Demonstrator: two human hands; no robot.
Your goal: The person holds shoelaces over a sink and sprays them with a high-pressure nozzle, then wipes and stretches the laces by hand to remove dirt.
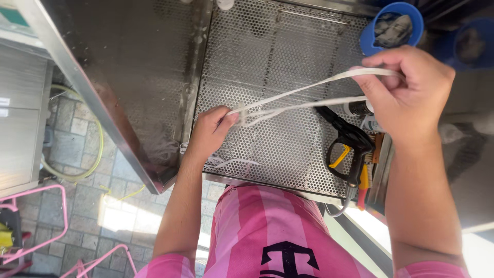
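nearest, a pink striped shirt (267,231) with a black emblem. beyond it, on the perforated metal counter (288,51), the left hand (208,131) pinches one end of a white lace (298,98), and the right hand (409,90) is clenched round its two strands. one black spray gun (347,149) lies right. far right, one blue cup (393,25).

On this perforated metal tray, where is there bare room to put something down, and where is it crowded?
The perforated steel tray is bare in its upper middle, between the smooth steel panel and the round blue plastic bowl. It is crowded lower right, around the black spray gun with a yellow trigger. The flat white lace, stretched between the left hand and right hand, crosses the centre.
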